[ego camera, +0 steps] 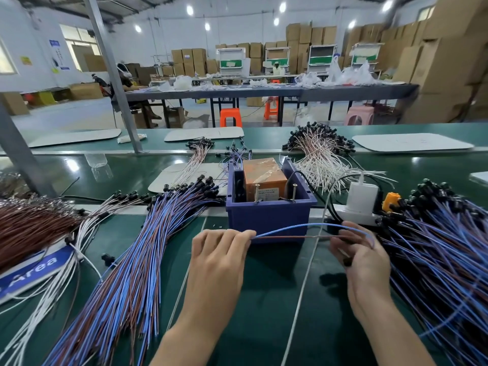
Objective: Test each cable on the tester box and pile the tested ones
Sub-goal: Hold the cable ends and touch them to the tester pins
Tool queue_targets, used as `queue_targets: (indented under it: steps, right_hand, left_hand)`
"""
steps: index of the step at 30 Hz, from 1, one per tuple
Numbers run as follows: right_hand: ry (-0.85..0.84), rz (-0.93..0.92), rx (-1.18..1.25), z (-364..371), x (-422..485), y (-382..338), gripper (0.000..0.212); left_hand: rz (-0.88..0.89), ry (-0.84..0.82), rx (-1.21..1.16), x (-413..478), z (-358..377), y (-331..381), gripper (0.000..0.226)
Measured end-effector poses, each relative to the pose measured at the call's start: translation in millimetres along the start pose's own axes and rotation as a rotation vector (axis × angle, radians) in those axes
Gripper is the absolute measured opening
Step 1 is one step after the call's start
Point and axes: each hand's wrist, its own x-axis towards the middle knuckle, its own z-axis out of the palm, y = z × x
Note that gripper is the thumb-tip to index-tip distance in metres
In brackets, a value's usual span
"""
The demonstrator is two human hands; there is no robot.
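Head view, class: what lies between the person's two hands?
In the head view, a blue-and-brown cable spans left hand to right hand; a white cord crosses it.

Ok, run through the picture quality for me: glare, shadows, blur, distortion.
Head view: ceiling lamps blow out and reflect as glare patches on the green belt; a soft shadow lies beside the right hand; the wide lens bows the belt's far edge and leans the pillar; boxes at upper right smear, while the cable from left hand to right hand is sharp.
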Motion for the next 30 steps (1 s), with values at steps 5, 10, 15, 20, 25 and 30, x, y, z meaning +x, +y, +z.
queue_targets:
  steps: [5, 10, 15, 20, 25, 30]
  right_hand:
    - [-0.372, 0.03, -0.099, 18, -25, 16, 0.063]
    - [-0.678, 0.201, -0.119, 27, -48, 18, 0.049]
    - [-0.677, 0.277, -0.183, 33, -51, 16, 0.044]
    - [-0.667, 0.211, -0.079, 37, -52, 20, 0.035]
    - [-0.682, 0.145, -0.181, 32, -50, 21, 0.027]
    - [-0.63, 0.046, -0.275, 28, -46, 23, 0.026]
  left_hand:
    - [-0.068, 0.031, -0.027, -2, 3, 2, 0.019]
    - [0.015, 0.08, -0.266, -2, 0, 12, 0.017]
    - [0.033, 0.015, -0.532, -3, -2, 26, 0.025]
    - [-0.058, -0.086, -0.658, -5, 0, 32, 0.015]
    - [-0.11, -0.213, -0.678, -5, 4, 27, 0.007]
    - [-0.242, -0.338, -0.711, -13, 16, 29, 0.009]
